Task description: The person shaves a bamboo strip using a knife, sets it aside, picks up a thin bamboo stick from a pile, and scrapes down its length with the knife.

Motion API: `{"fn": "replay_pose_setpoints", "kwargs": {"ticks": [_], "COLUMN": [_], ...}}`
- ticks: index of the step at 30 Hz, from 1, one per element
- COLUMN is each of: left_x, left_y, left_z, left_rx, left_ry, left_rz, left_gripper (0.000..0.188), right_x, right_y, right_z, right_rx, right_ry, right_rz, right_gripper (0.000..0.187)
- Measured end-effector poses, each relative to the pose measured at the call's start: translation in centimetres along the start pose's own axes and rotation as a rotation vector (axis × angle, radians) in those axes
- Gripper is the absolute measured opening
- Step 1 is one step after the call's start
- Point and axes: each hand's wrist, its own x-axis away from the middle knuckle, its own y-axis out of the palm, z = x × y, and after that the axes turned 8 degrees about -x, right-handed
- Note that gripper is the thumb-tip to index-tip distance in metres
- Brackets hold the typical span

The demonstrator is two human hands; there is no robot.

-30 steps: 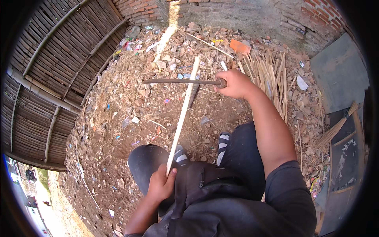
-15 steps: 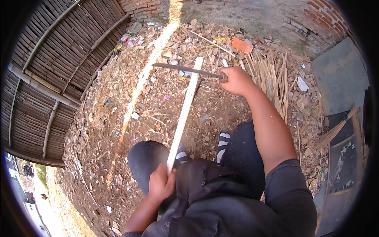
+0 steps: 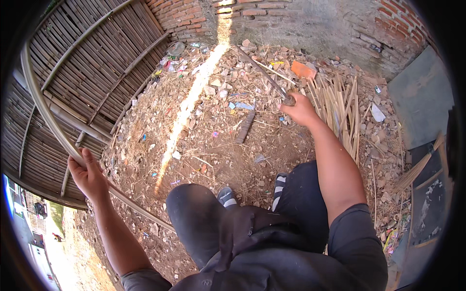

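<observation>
My left hand (image 3: 90, 179), at the left, is closed round a long, pale bamboo strip (image 3: 44, 109). One end of the strip rises past the bamboo wall and looks bent near the view's rim; the other slants down towards my knee. Out in front, my right hand (image 3: 302, 111) grips the handle of a machete (image 3: 264, 73), its dark narrow blade pointing up and to the left. Below the blade, a short ridged piece of wood (image 3: 246, 127) lies on the ground, touched by neither hand.
Split bamboo strips (image 3: 340, 111) lie in a pile right of my right hand. Rubble and litter cover the ground. A bamboo-slat wall (image 3: 92, 63) stands left, a brick wall (image 3: 310, 26) at the far side. A grey panel (image 3: 420, 97) leans at the right.
The bamboo strip has swung from in front of me over to the left with my left hand. The machete blade has come off it and turned to point farther away. The ridged wood is uncovered.
</observation>
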Motion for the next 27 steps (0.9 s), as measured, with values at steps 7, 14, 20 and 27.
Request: {"fn": "replay_pose_setpoints", "kwargs": {"ticks": [7, 14, 20, 27], "left_x": [-3.6, 5.0, 10.4, 12.9], "left_y": [-1.6, 4.7, 10.9, 13.8], "left_z": [1.9, -0.4, 0.0, 1.9], "left_rx": [0.437, 0.853, 1.025, 1.215], "left_ry": [-0.188, -0.541, -0.661, -0.687], "left_rz": [0.423, 0.169, 0.084, -0.077], "left_gripper": [0.039, 0.055, 0.052, 0.048], "right_x": [0.0, 2.2, 3.5, 3.6], "right_y": [0.8, 2.6, 5.8, 5.7], "right_z": [0.5, -3.3, -5.4, -5.7], "right_rx": [-0.057, -0.47, -0.757, -0.969], "right_ry": [0.073, 0.08, 0.112, 0.12], "right_rz": [-0.109, -0.431, -0.499, -0.466], "right_gripper": [0.044, 0.029, 0.044, 0.042]}}
